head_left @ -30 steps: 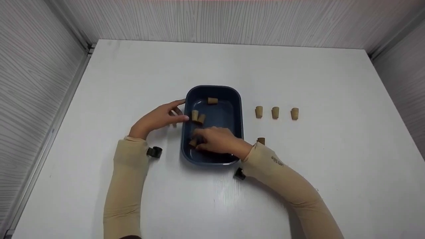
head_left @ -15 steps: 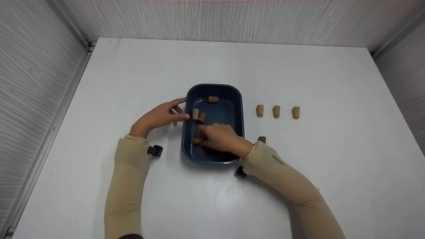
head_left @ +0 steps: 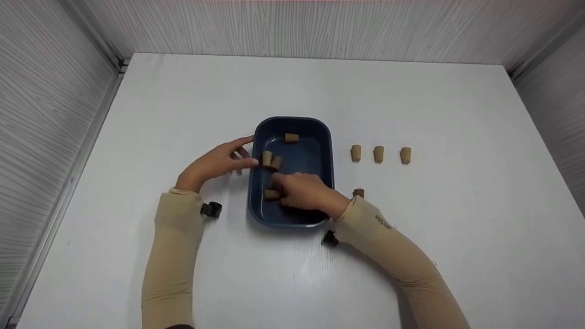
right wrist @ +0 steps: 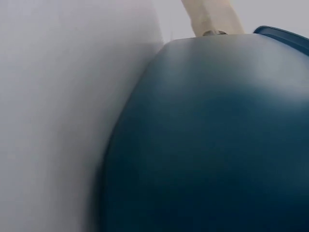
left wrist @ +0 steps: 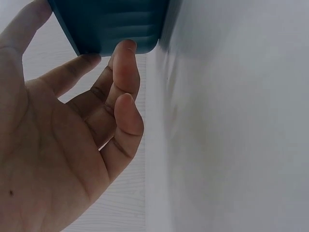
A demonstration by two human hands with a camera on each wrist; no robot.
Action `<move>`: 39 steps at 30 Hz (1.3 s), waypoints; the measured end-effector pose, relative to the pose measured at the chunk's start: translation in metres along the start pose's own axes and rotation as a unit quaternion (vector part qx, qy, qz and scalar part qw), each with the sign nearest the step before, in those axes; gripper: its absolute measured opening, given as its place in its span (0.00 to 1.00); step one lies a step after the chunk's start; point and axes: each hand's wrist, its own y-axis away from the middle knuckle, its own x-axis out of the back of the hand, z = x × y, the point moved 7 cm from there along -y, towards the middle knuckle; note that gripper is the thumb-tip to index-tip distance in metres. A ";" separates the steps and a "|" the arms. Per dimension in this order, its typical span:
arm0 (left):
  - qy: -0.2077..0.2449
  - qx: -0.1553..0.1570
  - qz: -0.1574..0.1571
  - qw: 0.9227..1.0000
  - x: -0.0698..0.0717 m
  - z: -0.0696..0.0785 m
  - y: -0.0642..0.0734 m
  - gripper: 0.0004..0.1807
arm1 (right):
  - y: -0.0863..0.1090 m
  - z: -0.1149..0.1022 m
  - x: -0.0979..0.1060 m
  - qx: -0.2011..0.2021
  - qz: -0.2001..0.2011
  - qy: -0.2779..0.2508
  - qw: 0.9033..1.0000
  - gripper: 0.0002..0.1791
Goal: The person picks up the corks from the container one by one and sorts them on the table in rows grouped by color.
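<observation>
A deep blue rectangular dish [head_left: 291, 225] stands on the white table with several tapered corks in it. My left hand [head_left: 215, 160] is at its left side, thumb at the rim and index finger against the outer wall, the other fingers loosely bent in the left wrist view. Inside the dish, my right hand [head_left: 304, 189] reaches over the near half with curled fingers, holding one end of a cork [head_left: 271, 195]. Two corks lean together near the left wall, a pale cork [head_left: 267, 158] and a darker cork [head_left: 276, 162]. Another cork [head_left: 291, 138] lies at the far end.
Right of the dish a row of three corks lies on the table: a left cork [head_left: 356, 153], a middle cork [head_left: 378, 154] and a right cork [head_left: 405, 155]. One more cork [head_left: 358, 193] is partly hidden by the right sleeve [head_left: 379, 233]. White panels [head_left: 315, 29] enclose the table.
The cork at my right fingers has turned and shifted slightly right, and those fingers have drawn in around its end. My left hand has stayed at the dish's side.
</observation>
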 end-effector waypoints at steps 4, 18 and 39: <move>-0.001 -0.001 -0.001 1.000 0.000 -0.001 0.001 0.44 | 0.002 -0.002 -0.001 0.023 -0.013 -0.012 1.000 0.25; 0.001 -0.009 -0.003 1.000 -0.004 0.001 -0.002 0.44 | 0.004 -0.003 -0.003 0.044 -0.003 -0.002 0.999 0.19; -0.013 -0.004 0.009 1.000 0.001 0.000 0.000 0.43 | 0.019 -0.002 0.041 0.081 0.097 -0.092 0.988 0.22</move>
